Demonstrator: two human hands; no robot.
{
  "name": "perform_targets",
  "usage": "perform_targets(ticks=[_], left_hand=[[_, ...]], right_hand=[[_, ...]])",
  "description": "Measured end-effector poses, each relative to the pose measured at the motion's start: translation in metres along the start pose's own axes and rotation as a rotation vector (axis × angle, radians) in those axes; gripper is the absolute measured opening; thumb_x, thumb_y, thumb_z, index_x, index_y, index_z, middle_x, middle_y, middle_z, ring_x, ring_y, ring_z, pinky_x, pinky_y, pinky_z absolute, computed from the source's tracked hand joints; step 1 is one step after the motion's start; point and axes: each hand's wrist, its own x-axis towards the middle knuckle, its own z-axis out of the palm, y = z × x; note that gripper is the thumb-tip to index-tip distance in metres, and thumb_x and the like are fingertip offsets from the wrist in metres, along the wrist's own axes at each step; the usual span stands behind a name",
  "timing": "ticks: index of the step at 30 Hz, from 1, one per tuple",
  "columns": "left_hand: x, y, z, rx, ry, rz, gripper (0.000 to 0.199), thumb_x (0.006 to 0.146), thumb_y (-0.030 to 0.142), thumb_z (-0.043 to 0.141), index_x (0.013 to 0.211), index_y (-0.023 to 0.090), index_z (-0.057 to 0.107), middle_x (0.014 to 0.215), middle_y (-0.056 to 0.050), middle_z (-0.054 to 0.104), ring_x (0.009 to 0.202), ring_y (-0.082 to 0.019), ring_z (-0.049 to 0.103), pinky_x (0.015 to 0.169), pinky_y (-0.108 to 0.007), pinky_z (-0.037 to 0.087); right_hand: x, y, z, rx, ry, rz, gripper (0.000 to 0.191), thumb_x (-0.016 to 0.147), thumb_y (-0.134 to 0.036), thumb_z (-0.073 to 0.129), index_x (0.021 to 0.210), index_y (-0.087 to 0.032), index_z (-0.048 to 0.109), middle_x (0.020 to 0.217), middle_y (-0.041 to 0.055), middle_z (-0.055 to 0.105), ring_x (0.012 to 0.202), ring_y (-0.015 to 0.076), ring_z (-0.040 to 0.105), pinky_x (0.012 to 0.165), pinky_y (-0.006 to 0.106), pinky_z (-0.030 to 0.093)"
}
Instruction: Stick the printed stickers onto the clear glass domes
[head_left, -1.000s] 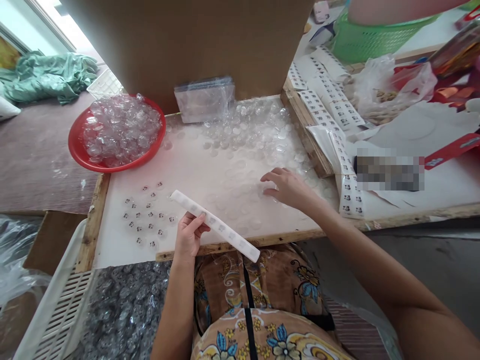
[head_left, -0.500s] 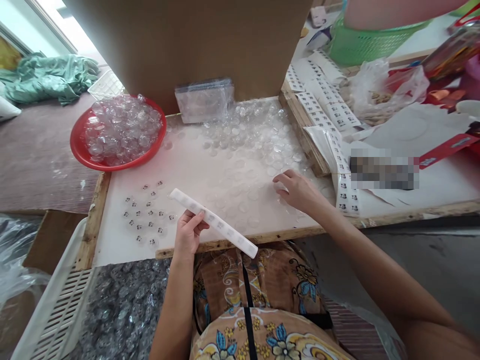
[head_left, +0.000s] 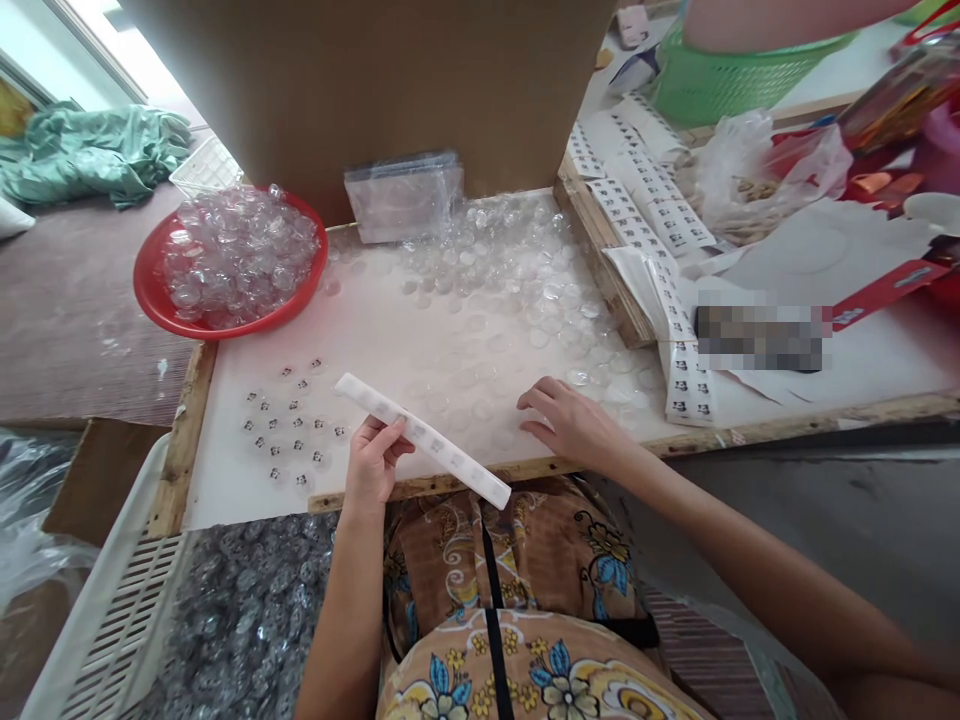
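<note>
Head view: white sticker strip (head_left: pixel 424 440) held tilted above the near edge of the white work board (head_left: pixel 225 500), one end toward the stickered pieces, the other over the lap. Left hand (head_left: pixel 373 462) pinches the strip near its middle, thumb on top. Right hand (head_left: pixel 574 425) rests fingers-down on the board among clear round domes (head_left: pixel 517 280); cannot tell whether it has one pinched. The domes spread thin near that hand, dense toward the far right corner. Small group of stickered domes (head_left: pixel 289 430) lies left of the strip. Red bowl (head_left: pixel 150 300) heaped with domes at far left corner. Clear plastic packet (head_left: pixel 401 200) leans on the cardboard box (head_left: pixel 375 80). Sticker sheets (head_left: pixel 645 210) lie right of the board.
</note>
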Motion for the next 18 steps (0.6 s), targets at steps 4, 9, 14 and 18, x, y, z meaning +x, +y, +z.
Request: perform_targets(ticks=[4, 9, 14, 18], left_hand=[[0.001, -0.001, -0.002, 0.007, -0.005, -0.010, 0.032, 0.055, 0.029, 0.085, 0.078, 0.014, 0.068, 0.067, 0.000, 0.068, 0.054, -0.010, 0.063, 0.048, -0.018, 0.054], [0.001, 0.000, -0.001, 0.005, 0.003, -0.012, 0.033, 0.054, 0.029, 0.085, 0.078, 0.014, 0.068, 0.067, 0.000, 0.068, 0.054, -0.010, 0.062, 0.047, -0.018, 0.053], [0.000, 0.000, 0.000, -0.001, 0.006, -0.012, 0.031, 0.054, 0.029, 0.084, 0.076, 0.014, 0.068, 0.067, 0.000, 0.067, 0.054, -0.010, 0.062, 0.048, -0.018, 0.053], [0.000, 0.001, 0.001, 0.004, 0.005, -0.025, 0.033, 0.053, 0.029, 0.085, 0.077, 0.014, 0.069, 0.067, -0.001, 0.068, 0.054, -0.010, 0.062, 0.048, -0.018, 0.053]], right_hand=[[0.001, 0.012, -0.009, 0.093, 0.071, 0.091, 0.015, 0.090, -0.027, 0.054, 0.102, -0.020, 0.059, 0.098, 0.0097, 0.060, 0.083, 0.0218, 0.059, 0.072, 0.033, 0.047], [0.015, 0.034, -0.007, -0.134, 0.068, 0.159, 0.020, 0.088, -0.021, 0.054, 0.104, -0.019, 0.065, 0.102, 0.0132, 0.064, 0.094, 0.0292, 0.057, 0.080, 0.041, 0.045], [0.022, 0.034, -0.001, -0.115, 0.038, 0.185, 0.026, 0.092, -0.017, 0.042, 0.096, -0.017, 0.068, 0.098, 0.0126, 0.067, 0.090, 0.0260, 0.059, 0.077, 0.037, 0.045], [0.023, 0.029, -0.004, 0.147, 0.021, 0.244, 0.021, 0.090, -0.020, 0.050, 0.102, -0.019, 0.067, 0.094, 0.0073, 0.069, 0.081, 0.0207, 0.063, 0.072, 0.032, 0.047]])
